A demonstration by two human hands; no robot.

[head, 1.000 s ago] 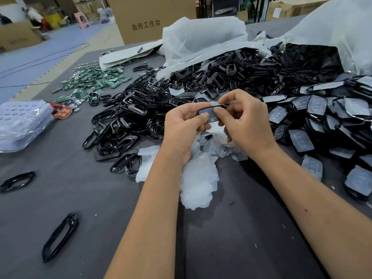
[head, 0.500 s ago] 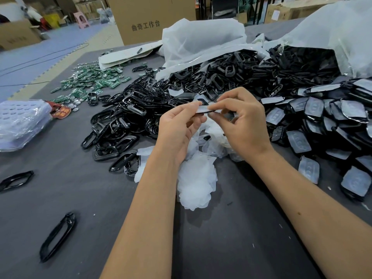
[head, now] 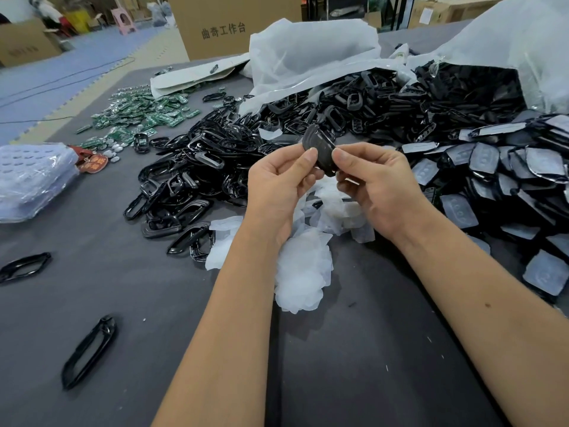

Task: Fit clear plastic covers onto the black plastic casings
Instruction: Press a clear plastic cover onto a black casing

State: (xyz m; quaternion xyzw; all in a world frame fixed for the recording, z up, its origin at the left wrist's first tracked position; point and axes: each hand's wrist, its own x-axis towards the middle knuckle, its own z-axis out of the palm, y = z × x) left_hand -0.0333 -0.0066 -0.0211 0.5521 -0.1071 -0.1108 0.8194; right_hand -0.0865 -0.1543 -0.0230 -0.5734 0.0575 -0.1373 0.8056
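Both hands hold one black plastic casing (head: 320, 146) above the table, its broad face turned toward the camera. My left hand (head: 277, 186) pinches its left edge between thumb and fingers. My right hand (head: 375, 186) pinches its right edge. Whether a clear cover sits on it cannot be told. Below the hands lies a heap of clear plastic covers (head: 301, 272). A big pile of black frames (head: 197, 167) spreads to the left and behind. Casings with covers on them (head: 492, 174) are stacked at the right.
Two loose black frames (head: 89, 352) (head: 24, 266) lie on the grey table (head: 369, 380) at the near left. Green circuit boards (head: 138, 112) sit at the far left, a bagged blue tray (head: 30, 177) at the left edge, white bags (head: 308, 53) and a cardboard box (head: 231, 23) behind.
The casing was held flat and edge-on between both hands; now it is tilted up with its face toward me and the hands sit slightly wider apart.
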